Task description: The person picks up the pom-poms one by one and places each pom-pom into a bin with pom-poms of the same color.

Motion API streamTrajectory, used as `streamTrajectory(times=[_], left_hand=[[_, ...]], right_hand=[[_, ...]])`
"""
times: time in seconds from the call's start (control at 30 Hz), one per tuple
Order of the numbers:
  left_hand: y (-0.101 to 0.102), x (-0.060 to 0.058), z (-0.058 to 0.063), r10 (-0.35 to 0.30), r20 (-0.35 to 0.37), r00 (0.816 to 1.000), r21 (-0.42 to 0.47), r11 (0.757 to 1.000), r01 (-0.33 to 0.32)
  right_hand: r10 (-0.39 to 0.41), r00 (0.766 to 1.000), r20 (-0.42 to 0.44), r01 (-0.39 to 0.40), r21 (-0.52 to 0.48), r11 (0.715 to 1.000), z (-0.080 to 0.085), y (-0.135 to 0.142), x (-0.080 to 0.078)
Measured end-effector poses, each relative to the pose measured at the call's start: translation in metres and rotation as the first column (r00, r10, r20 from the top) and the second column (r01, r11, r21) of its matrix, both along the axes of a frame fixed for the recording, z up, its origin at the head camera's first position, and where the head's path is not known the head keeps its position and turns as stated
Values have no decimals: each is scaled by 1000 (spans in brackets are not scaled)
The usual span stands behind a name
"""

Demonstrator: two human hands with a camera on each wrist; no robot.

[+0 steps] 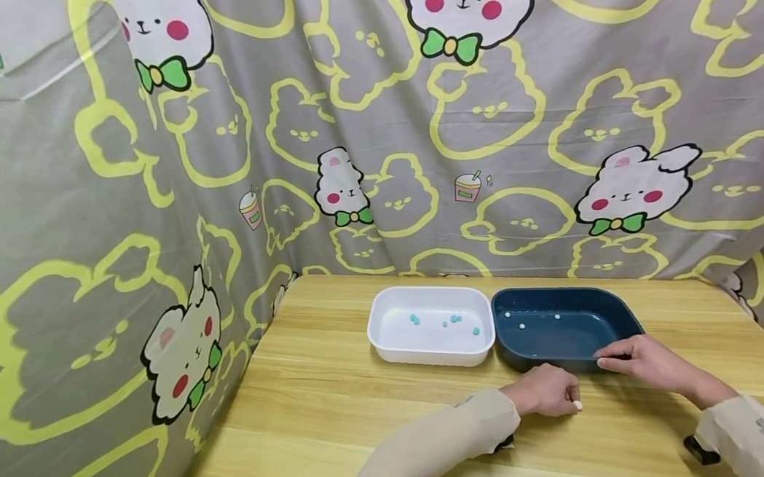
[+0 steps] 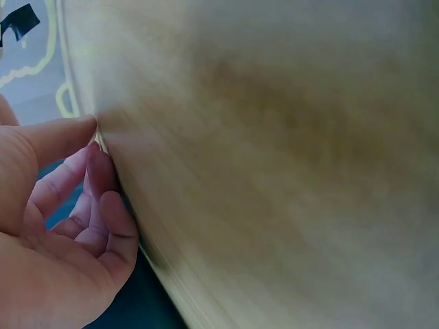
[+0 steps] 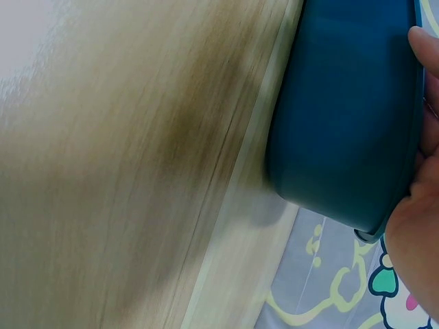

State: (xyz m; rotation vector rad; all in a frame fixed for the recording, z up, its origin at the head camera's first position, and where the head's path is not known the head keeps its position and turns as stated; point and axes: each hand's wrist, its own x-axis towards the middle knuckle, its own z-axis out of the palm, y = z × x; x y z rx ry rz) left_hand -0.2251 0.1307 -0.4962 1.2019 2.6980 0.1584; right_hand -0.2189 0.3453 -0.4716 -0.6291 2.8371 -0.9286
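Note:
My left hand [image 1: 549, 390] is low over the table in front of the dark blue tray [image 1: 576, 364], pinching a small white bead-like piece [image 1: 577, 405] between thumb and fingertips. In the left wrist view the left hand [image 2: 65, 226] has its other fingers curled, and the piece itself is hidden. My right hand [image 1: 659, 364] holds the blue tray's near right rim, thumb on one side of the wall. The right wrist view shows the right hand [image 3: 422, 205] along the tray's edge. Inside the tray lie three small white pieces [image 1: 557, 317].
A white tray [image 1: 431, 355] stands against the blue tray's left side, with several small teal pieces [image 1: 455, 319] in it. Both rest on a wooden table [image 1: 314, 418]. A grey patterned curtain [image 1: 401, 120] hangs behind the table and along its left.

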Motion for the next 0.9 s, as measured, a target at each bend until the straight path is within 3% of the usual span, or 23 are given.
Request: streamTrajectory(times=[0.5, 0.9], left_hand=[[-5, 1, 0, -12, 48, 999, -12, 1000, 13], [-14, 7, 17, -60, 110, 992, 43, 998, 55]], right_hand=[[-23, 1000, 2, 23, 14, 1000, 0, 0, 0], [-4, 1000, -24, 4, 14, 1000, 0, 0, 0]])
